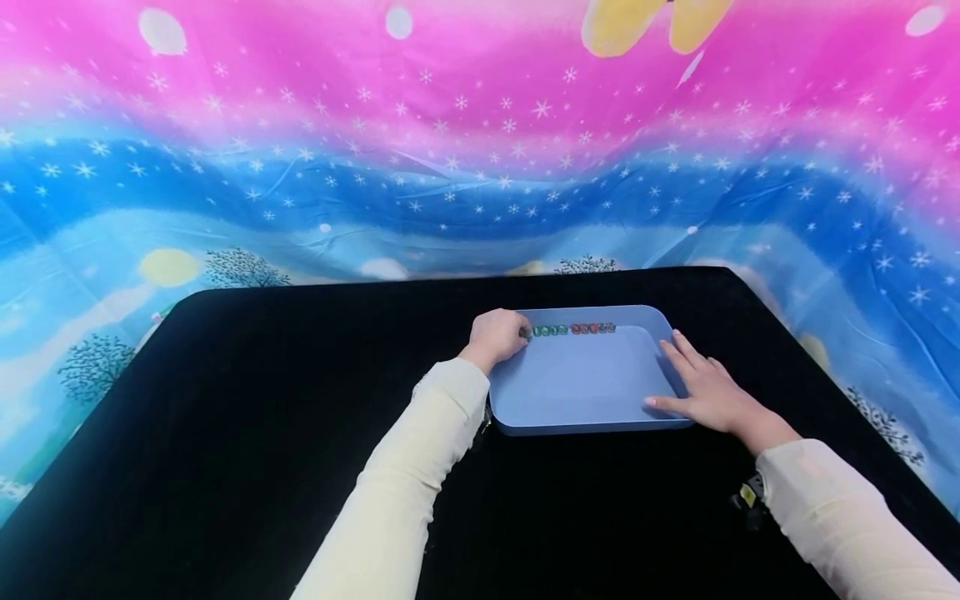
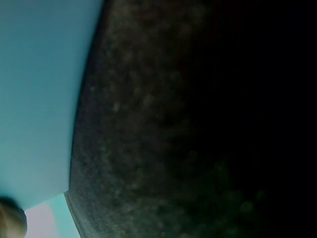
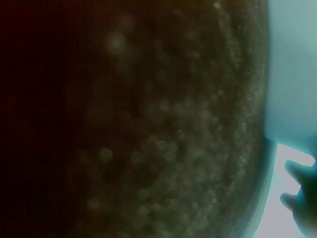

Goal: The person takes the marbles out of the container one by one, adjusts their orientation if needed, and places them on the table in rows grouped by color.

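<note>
A blue-grey rectangular tray (image 1: 585,379) with raised sides lies on the black table. Along its far side runs a row of small round glassy pieces like marbles: several green marbles (image 1: 550,331) on the left, then several red marbles (image 1: 585,328), with darker ones at the right end. My left hand (image 1: 497,335) reaches over the far left corner, its curled fingers pinching a marble (image 1: 527,332) at the row's left end. My right hand (image 1: 708,390) rests on the tray's right rim, fingers spread and fairly straight. Both wrist views show mostly the tray's outer wall (image 2: 42,99) and dark cloth.
Black cloth (image 1: 247,433) covers the table on every side of the tray. Behind it hangs a pink and blue patterned curtain (image 1: 450,167). A small dark device (image 1: 750,496) sits under the right wrist.
</note>
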Motion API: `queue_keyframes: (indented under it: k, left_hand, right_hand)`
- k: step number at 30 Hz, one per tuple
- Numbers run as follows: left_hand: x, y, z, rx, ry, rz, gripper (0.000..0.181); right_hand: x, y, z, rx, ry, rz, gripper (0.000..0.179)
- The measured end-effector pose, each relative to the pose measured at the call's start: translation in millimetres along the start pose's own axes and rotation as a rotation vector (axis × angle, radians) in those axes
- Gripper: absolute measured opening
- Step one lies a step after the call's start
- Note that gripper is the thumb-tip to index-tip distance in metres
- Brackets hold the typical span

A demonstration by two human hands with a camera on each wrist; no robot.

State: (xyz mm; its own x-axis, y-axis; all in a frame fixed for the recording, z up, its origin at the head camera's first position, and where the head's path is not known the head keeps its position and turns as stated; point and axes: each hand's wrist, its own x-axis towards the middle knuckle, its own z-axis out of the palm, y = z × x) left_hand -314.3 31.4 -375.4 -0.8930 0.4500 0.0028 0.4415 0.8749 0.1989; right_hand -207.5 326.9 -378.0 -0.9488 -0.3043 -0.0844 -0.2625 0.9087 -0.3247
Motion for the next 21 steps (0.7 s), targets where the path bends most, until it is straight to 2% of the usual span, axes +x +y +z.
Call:
queue_keyframes:
  k: [4,11,21]
  left_hand:
    - [-0.5,-1.8,-0.3,-0.050,0.016,0.011,0.022]
    - [-2.2,-9.3,-1.1,-0.257,0.065,0.037,0.021]
    - [-14.8,-18.7,-4.7,-0.464,0.035,0.073,0.022]
  right_hand:
    - [0.0,0,0,0.002,0.002,0.000,0.093]
    - [1.1,-2,-1,0.007,-0.006,-0.002,0.092]
    - [-0.9,-3,-3,0.029,-0.019,0.008,0.092]
